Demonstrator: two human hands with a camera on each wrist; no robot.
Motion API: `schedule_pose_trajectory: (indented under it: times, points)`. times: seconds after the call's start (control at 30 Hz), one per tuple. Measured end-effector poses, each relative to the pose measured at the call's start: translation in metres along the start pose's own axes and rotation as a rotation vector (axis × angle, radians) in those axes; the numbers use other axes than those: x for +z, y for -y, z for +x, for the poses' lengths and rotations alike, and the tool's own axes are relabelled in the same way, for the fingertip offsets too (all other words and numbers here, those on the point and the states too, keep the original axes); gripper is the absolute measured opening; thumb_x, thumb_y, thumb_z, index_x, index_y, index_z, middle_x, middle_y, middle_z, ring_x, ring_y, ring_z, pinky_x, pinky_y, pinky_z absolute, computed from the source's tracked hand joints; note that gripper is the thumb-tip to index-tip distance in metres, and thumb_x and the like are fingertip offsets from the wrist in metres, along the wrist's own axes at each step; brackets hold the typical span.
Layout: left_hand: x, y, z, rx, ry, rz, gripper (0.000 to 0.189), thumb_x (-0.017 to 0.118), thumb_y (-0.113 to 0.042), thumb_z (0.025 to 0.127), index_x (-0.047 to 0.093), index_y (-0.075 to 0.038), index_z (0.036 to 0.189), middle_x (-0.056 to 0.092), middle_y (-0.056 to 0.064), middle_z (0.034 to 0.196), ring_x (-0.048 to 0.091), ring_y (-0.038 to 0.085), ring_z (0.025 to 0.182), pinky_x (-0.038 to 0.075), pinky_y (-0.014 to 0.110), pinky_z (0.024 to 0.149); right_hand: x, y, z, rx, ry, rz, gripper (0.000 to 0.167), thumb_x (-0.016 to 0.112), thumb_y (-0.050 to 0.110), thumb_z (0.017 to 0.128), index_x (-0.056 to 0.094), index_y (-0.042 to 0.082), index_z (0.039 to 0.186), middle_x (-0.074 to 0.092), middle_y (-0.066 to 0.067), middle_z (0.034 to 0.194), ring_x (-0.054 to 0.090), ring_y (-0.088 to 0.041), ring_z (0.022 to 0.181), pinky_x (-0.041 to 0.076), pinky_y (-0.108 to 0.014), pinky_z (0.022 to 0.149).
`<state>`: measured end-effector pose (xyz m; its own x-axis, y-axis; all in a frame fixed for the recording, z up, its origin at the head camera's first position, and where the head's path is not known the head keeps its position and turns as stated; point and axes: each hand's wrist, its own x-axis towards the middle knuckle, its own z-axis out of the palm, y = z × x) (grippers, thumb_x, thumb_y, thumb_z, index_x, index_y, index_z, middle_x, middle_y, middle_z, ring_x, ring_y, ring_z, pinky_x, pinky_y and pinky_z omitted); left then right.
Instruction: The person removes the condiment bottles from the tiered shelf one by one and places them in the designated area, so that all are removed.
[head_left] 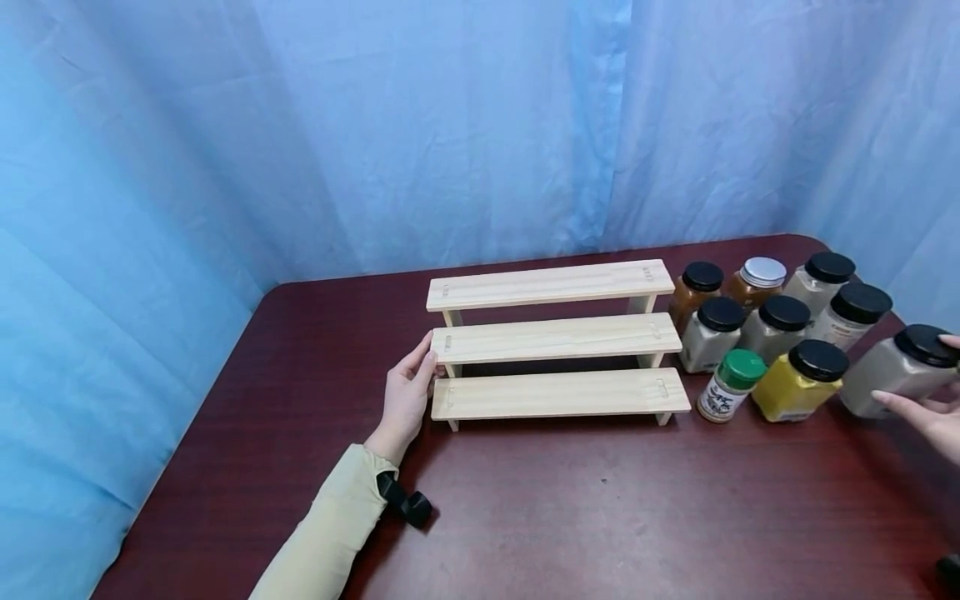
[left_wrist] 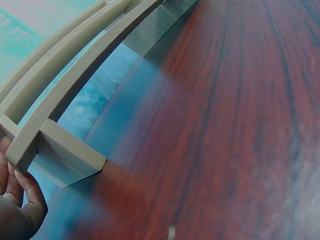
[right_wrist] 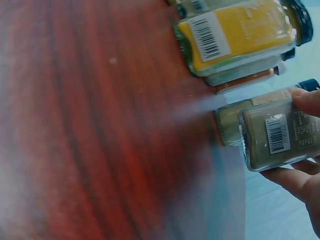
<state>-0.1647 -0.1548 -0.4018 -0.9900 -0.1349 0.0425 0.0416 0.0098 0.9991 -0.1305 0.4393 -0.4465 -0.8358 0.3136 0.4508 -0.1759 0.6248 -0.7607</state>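
Note:
A three-tier wooden rack stands on the dark red table, its shelves stepped up toward the back. My left hand grips the rack's left end at the middle shelf, thumb in front. Its curled fingers also show by the shelf ends in the left wrist view. At the right edge, my right hand holds a clear square jar with a black lid and greyish contents. A barcode label shows on this jar in the right wrist view. Whether its base touches the table I cannot tell.
Several jars stand right of the rack: a yellow one, a small green-lidded shaker, a silver-lidded brown one, and black-lidded ones such as a pale jar. Blue curtains hang behind the table.

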Motion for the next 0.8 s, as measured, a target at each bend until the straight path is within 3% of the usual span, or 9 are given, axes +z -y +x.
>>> schedule_pose_trajectory:
  times: [0.03, 0.13, 0.17, 0.27, 0.33, 0.4, 0.47, 0.63, 0.8]
  points:
    - [0.0, 0.0, 0.0, 0.0, -0.002, 0.001, 0.042, 0.048, -0.012, 0.1, 0.044, -0.007, 0.141, 0.058, -0.009, 0.077, 0.052, 0.004, 0.072, 0.035, 0.02, 0.06, 0.001, 0.007, -0.002, -0.036, 0.026, -0.009, 0.07, 0.063, 0.015, 0.088, 0.027, 0.018, 0.148, 0.033, 0.031, 0.122, 0.04, 0.02, 0.098, 0.033, 0.004, 0.071]
    - [0.0, -0.001, -0.001, 0.002, -0.003, 0.004, 0.042, 0.048, -0.012, 0.1, 0.044, -0.007, 0.141, 0.058, -0.009, 0.077, 0.052, 0.004, 0.072, 0.035, 0.02, 0.06, 0.005, 0.035, -0.005, -0.084, 0.084, 0.049, 0.068, 0.063, 0.006, 0.086, 0.028, 0.008, 0.145, 0.036, 0.032, 0.117, 0.041, 0.021, 0.095, 0.033, 0.005, 0.071]
    - [0.0, -0.001, -0.001, 0.002, -0.003, 0.003, 0.042, 0.048, -0.012, 0.1, 0.044, -0.007, 0.142, 0.059, -0.01, 0.078, 0.052, 0.004, 0.072, 0.036, 0.02, 0.061, 0.006, 0.041, -0.006, -0.099, 0.097, 0.04, 0.068, 0.063, 0.011, 0.086, 0.028, 0.007, 0.144, 0.035, 0.032, 0.116, 0.041, 0.021, 0.095, 0.033, 0.005, 0.071]
    - [0.0, -0.002, -0.001, 0.001, -0.003, 0.008, 0.042, 0.048, -0.013, 0.1, 0.044, -0.007, 0.142, 0.059, -0.01, 0.078, 0.052, 0.004, 0.072, 0.036, 0.02, 0.061, 0.007, 0.056, -0.008, -0.116, 0.123, 0.003, 0.07, 0.063, 0.017, 0.086, 0.025, 0.0, 0.142, 0.035, 0.032, 0.106, 0.04, 0.023, 0.081, 0.033, 0.005, 0.063]
    - [0.001, -0.002, -0.001, -0.001, -0.007, 0.011, 0.042, 0.048, -0.012, 0.1, 0.044, -0.007, 0.141, 0.059, -0.011, 0.078, 0.052, 0.004, 0.072, 0.036, 0.02, 0.061, 0.008, 0.057, -0.009, -0.114, 0.128, -0.025, 0.072, 0.064, 0.022, 0.085, 0.024, -0.001, 0.141, 0.034, 0.032, 0.102, 0.038, 0.024, 0.075, 0.033, 0.004, 0.059]
    - [0.0, -0.002, -0.001, 0.0, -0.013, 0.02, 0.042, 0.048, -0.012, 0.1, 0.044, -0.007, 0.141, 0.058, -0.01, 0.077, 0.052, 0.003, 0.072, 0.036, 0.02, 0.061, 0.008, 0.056, -0.01, -0.102, 0.132, -0.036, 0.07, 0.063, 0.017, 0.087, 0.024, 0.0, 0.142, 0.033, 0.032, 0.101, 0.037, 0.024, 0.073, 0.033, 0.003, 0.058]
    - [0.001, -0.002, -0.001, 0.001, -0.015, 0.02, 0.042, 0.048, -0.012, 0.1, 0.045, -0.007, 0.141, 0.059, -0.011, 0.078, 0.052, 0.003, 0.073, 0.036, 0.02, 0.061, 0.008, 0.054, -0.009, -0.099, 0.137, -0.022, 0.068, 0.063, 0.012, 0.087, 0.024, 0.002, 0.142, 0.033, 0.033, 0.105, 0.038, 0.025, 0.081, 0.033, 0.004, 0.062]
    - [0.001, -0.001, 0.0, 0.008, -0.017, 0.009, 0.041, 0.048, -0.013, 0.1, 0.046, -0.009, 0.141, 0.06, -0.009, 0.083, 0.053, 0.006, 0.074, 0.037, 0.02, 0.062, 0.007, 0.042, -0.009, -0.126, 0.148, 0.03, 0.075, 0.063, 0.027, 0.082, 0.025, 0.005, 0.143, 0.034, 0.033, 0.118, 0.038, 0.023, 0.096, 0.033, 0.005, 0.071]
    - [0.001, 0.001, 0.0, 0.004, -0.023, 0.006, 0.041, 0.049, -0.013, 0.099, 0.047, -0.011, 0.14, 0.06, -0.009, 0.083, 0.053, 0.006, 0.075, 0.037, 0.019, 0.062, 0.005, 0.03, -0.011, -0.14, 0.146, -0.03, 0.083, 0.058, 0.042, 0.077, 0.026, 0.005, 0.144, 0.033, 0.034, 0.121, 0.035, 0.027, 0.095, 0.033, 0.006, 0.07]
